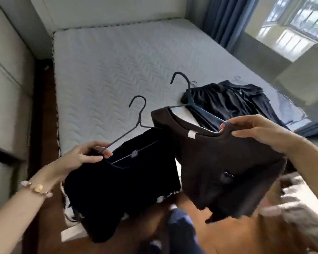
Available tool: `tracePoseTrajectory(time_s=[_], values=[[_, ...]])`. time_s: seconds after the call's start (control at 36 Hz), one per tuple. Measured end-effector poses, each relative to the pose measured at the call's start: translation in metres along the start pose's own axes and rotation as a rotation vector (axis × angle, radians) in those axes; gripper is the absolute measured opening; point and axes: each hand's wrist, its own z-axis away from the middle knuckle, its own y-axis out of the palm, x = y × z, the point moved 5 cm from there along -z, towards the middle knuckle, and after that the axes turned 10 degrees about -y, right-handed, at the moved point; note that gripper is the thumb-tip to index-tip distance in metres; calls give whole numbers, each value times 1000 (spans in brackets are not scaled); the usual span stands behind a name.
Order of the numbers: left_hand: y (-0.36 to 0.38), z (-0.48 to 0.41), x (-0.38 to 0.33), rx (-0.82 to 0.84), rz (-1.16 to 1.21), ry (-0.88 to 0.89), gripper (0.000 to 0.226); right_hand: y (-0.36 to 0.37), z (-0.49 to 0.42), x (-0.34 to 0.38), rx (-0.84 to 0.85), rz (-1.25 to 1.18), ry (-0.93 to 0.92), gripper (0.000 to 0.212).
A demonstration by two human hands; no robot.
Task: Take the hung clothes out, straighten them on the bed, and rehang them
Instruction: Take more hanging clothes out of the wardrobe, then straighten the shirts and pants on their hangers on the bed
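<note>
My left hand grips the shoulder of a thin dark hanger that carries a black garment, held over the foot of the bed. My right hand pinches the shoulder of a dark brown T-shirt together with the end of its blue hanger. The shirt has a white neck label and hangs tilted above the bed's near edge. Another dark garment lies crumpled on the bed's right side, behind the shirt.
The bed has a bare quilted white mattress and fills the middle of the view. White cabinet fronts run along the left, with a narrow strip of wooden floor between. Blue curtains and a window stand at the right.
</note>
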Motion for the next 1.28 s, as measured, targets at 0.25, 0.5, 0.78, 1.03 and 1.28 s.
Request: tracePoseTrajectory(time_s=[0.25, 0.5, 0.78, 1.03, 1.28], values=[[-68, -117, -25, -398, -499, 18, 41, -34, -241, -5, 170, 448, -152, 18], [-154, -225, -26, -611, -554, -180, 30, -46, -427, -32, 77, 753, -242, 20], [-183, -315, -12, -928, -558, -293, 41, 9, -502, -117, 69, 932, -142, 59], [-100, -291, 103, -626, -389, -436, 32, 80, -406, -222, 139, 558, 198, 38], [-13, -207, 223, -524, -107, -626, 24, 136, -283, -295, 90, 121, 576, 28]])
